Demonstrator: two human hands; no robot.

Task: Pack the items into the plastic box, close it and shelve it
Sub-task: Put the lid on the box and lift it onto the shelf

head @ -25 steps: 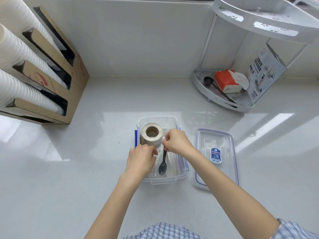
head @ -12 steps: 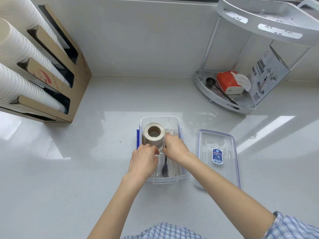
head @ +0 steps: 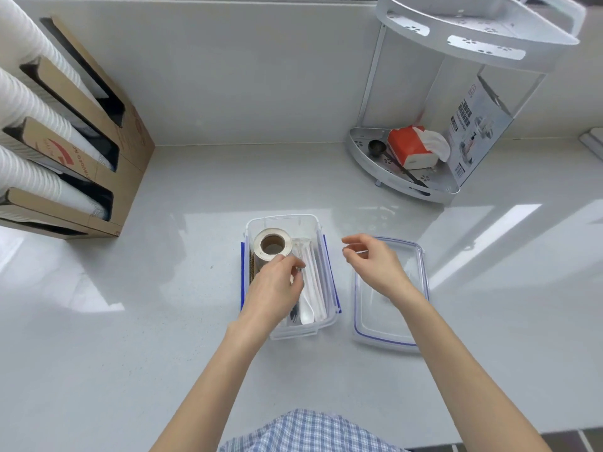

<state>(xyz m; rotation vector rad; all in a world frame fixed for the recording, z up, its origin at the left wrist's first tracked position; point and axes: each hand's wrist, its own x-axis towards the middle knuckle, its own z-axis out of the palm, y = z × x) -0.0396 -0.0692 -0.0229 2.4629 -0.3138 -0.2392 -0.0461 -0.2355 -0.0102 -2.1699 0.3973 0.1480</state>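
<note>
**Left hand in the box, right hand over the lid**

While the left hand's fingers (head: 295,267) curl loosely together over the items in the box, it cannot be told whether they pinch anything. The left hand (head: 272,293) sits low inside the clear rectangular plastic box with blue side clips (head: 321,252), covering its near-left part. The right hand's fingers (head: 354,246) are spread apart and bent, gripping nothing; the right hand (head: 375,265) hovers over the far edge of the clear flat plastic lid with a blue seal (head: 388,324).

Inside the box, a beige roll with a brown cardboard core (head: 272,245) stands at the far-left end, just beyond the left hand. Beside it, along the right side, lie white plastic cutlery pieces (head: 311,282), including a white spoon whose bowl points toward the near end, and a dark fork (head: 293,316) partly hidden under the left hand.

The box rests on the glossy white table (head: 163,321), with the lid lying flat just to its right, apart from it. In the far-right corner stands a white 2-tier corner shelf (head: 408,187) holding a red tissue pack (head: 409,150). At the far left, a brown cardboard dispenser (head: 130,151) holds stacks of white paper cups (head: 32,109).
</note>
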